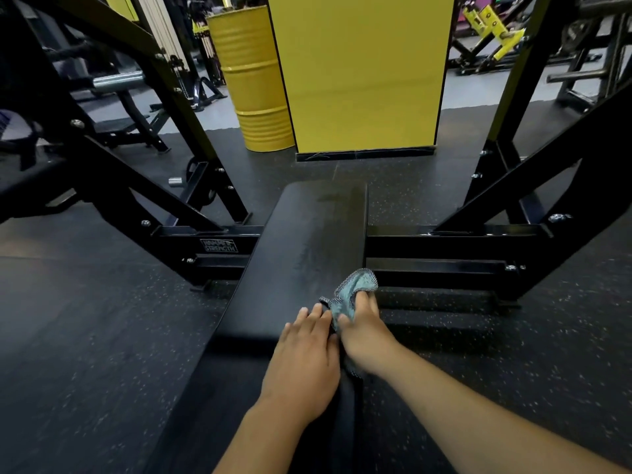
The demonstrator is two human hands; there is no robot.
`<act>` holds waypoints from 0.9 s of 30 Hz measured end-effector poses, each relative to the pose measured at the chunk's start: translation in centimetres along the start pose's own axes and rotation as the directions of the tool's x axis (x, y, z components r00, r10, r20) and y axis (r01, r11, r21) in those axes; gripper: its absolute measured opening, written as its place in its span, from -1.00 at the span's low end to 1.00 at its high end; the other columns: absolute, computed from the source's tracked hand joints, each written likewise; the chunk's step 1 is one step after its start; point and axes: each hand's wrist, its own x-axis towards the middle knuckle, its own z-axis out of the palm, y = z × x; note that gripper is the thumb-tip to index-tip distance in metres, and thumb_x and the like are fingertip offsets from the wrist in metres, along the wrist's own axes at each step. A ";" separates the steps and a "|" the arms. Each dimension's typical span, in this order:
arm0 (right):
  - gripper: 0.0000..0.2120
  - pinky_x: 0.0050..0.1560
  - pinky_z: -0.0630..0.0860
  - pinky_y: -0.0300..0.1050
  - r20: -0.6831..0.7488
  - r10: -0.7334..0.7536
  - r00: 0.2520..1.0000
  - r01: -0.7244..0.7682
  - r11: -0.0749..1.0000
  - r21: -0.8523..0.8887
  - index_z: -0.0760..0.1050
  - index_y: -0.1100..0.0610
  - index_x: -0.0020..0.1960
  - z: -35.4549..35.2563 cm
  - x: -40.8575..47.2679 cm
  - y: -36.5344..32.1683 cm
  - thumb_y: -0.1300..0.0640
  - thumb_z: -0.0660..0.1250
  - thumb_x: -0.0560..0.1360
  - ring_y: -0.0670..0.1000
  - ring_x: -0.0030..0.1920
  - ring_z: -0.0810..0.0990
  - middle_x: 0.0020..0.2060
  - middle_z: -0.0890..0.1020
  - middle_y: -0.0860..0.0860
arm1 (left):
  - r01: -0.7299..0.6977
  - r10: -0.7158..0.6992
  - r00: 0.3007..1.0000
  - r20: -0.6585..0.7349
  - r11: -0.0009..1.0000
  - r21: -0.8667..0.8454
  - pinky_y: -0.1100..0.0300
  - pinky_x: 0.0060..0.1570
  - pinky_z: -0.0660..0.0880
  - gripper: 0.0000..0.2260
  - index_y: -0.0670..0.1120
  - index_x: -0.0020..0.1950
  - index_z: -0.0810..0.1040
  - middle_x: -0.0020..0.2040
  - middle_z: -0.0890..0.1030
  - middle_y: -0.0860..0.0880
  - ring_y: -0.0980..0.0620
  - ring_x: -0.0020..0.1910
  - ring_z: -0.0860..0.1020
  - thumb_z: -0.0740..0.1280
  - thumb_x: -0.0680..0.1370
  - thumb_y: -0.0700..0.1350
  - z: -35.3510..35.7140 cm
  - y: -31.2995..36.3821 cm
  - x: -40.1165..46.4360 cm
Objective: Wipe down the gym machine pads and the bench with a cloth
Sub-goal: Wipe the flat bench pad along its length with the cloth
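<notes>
The right hand (362, 323) bunches the cloth (352, 295) at the bench (301, 241) pad's right edge (a damp sheen shows farther up), while the left hand (307, 350) lies flat, fingers straight, probably for bracing.

A black bench (307, 241) on a black frame (444, 241). A teal cloth (352, 292) with a grey speckled edge. Dark floor (85, 319) flecked with pale specks. A yellow drum (253, 80) and a yellow pillar (359, 70).
</notes>
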 end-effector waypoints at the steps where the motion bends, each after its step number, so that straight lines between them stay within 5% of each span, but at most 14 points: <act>1: -0.50 0.48 0.26 -0.09 0.005 -0.011 1.000 0.011 1.000 0.010 0.13 0.11 0.58 0.0 -0.7 0.0 0.16 0.17 0.68 0.12 0.55 0.27 0.66 -0.07 0.03 | 0.005 -0.005 1.000 0.005 1.000 -0.009 0.11 0.62 -0.07 -0.55 0.04 0.66 0.16 0.68 0.12 0.08 0.07 0.67 -0.01 0.01 0.75 0.03 0.0 0.2 -0.6; 4: -0.41 0.60 0.10 -0.12 0.047 -0.022 0.999 0.021 1.000 0.021 0.10 0.08 0.65 0.0 -2.4 -0.2 0.25 0.18 0.67 0.05 0.66 0.02 0.66 -0.25 -0.04 | 0.029 -0.029 1.000 0.005 0.992 -0.120 0.17 0.62 -0.07 -0.55 0.05 0.66 0.20 0.67 0.14 0.10 0.12 0.66 -0.02 0.05 0.75 -0.01 -0.2 0.9 -2.1; 8: -0.37 0.64 -0.06 -0.07 0.059 -0.051 0.997 0.049 0.998 0.032 0.25 0.14 0.61 -0.5 -4.3 -1.3 0.45 0.16 0.57 -0.01 0.67 -0.10 0.68 -0.04 -0.02 | 0.067 -0.067 0.998 0.013 0.937 -0.342 0.12 0.61 0.12 -0.58 0.12 0.62 0.29 0.62 0.27 0.16 0.15 0.63 0.12 0.10 0.74 -0.01 -1.0 1.5 -3.7; 12: -0.32 0.45 0.23 -0.30 0.051 -0.068 0.996 0.064 0.994 0.088 0.33 0.05 0.58 -2.3 -6.3 -3.6 0.47 0.20 0.52 -0.03 0.52 0.35 0.48 0.41 -0.03 | 0.108 -0.118 0.993 0.018 0.819 -0.563 0.33 0.40 0.32 -0.60 0.18 0.57 0.37 0.45 0.42 0.26 0.28 0.42 0.38 0.22 0.71 -0.01 -2.5 2.1 -4.3; 14: -0.30 0.36 0.28 -0.33 0.042 -0.113 0.993 0.103 0.978 0.180 0.38 0.07 0.55 -3.0 -7.1 -5.1 0.53 0.16 0.49 -0.05 0.45 0.43 0.39 0.49 -0.04 | 0.095 -0.165 0.986 -0.031 0.702 -0.706 0.35 0.33 0.38 -0.58 0.20 0.52 0.42 0.42 0.52 0.21 0.29 0.36 0.47 0.32 0.67 -0.05 -3.4 2.5 -4.0; 18: -0.32 0.21 0.52 -0.18 -0.015 -0.183 0.983 0.177 0.918 0.355 0.47 0.00 0.41 -5.6 -8.5 -8.7 0.58 0.09 0.50 -0.12 0.26 0.59 0.35 0.56 -0.07 | 0.016 -0.245 0.962 -0.117 0.482 -0.876 0.14 0.25 0.58 -0.48 0.16 0.49 0.44 0.33 0.55 0.25 0.26 0.20 0.60 0.49 0.56 -0.06 -6.6 3.5 -3.8; 20: -0.38 0.11 0.57 -0.05 -0.051 -0.222 0.974 0.223 0.885 0.409 0.52 -0.04 0.30 -7.6 -9.5 -10.8 0.57 0.10 0.52 0.01 0.09 0.68 0.28 0.63 -0.10 | 0.011 -0.235 0.967 -0.101 0.431 -0.902 0.06 0.12 0.65 -0.45 0.15 0.45 0.47 0.27 0.57 0.23 0.17 0.13 0.65 0.56 0.50 -0.03 -9.0 4.0 -4.2; 24: -0.55 0.25 0.61 0.19 -0.135 -0.325 0.936 0.351 0.821 0.450 0.57 0.04 0.25 -11.4 -12.0 -15.1 0.49 0.15 0.61 0.07 0.15 0.70 0.17 0.70 -0.01 | -0.050 -0.199 0.973 -0.115 0.306 -0.951 0.19 -0.19 0.58 -0.73 -0.04 0.19 0.64 -0.08 0.70 -0.01 0.04 -0.14 0.64 0.54 0.52 -0.13 -13.5 5.9 -5.3; 27: -0.70 0.17 0.64 0.24 -0.182 -0.367 0.912 0.410 0.822 0.396 0.61 0.02 0.18 -13.8 -14.6 -17.6 0.34 0.22 0.67 0.12 0.10 0.72 0.07 0.74 0.03 | -0.159 -0.178 0.962 -0.207 0.249 -0.955 0.14 -0.18 0.57 -0.93 -0.05 -0.01 0.66 -0.17 0.67 -0.02 -0.01 -0.12 0.60 0.50 0.54 -0.15 -16.6 7.6 -6.3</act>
